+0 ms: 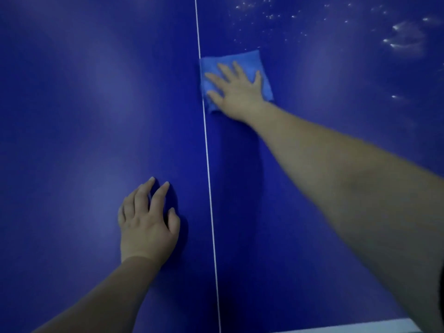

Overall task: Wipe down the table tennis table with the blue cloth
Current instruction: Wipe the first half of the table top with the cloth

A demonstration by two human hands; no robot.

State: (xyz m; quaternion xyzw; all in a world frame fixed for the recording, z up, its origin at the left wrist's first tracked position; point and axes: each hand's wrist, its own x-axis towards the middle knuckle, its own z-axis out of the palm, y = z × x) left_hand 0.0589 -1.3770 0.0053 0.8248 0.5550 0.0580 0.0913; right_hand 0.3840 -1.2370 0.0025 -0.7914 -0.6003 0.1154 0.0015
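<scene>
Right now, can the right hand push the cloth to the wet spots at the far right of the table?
Probably yes. The right hand lies flat on the blue cloth, and the table between it and the wet spots holds nothing. The arm looks stretched, so a lean may be needed.

The dark blue bench (72, 104) bears a white centre line (208, 169). A folded blue cloth (249, 60) lies flat just right of that line, with wet droplets (406, 40) scattered toward the far right.
</scene>
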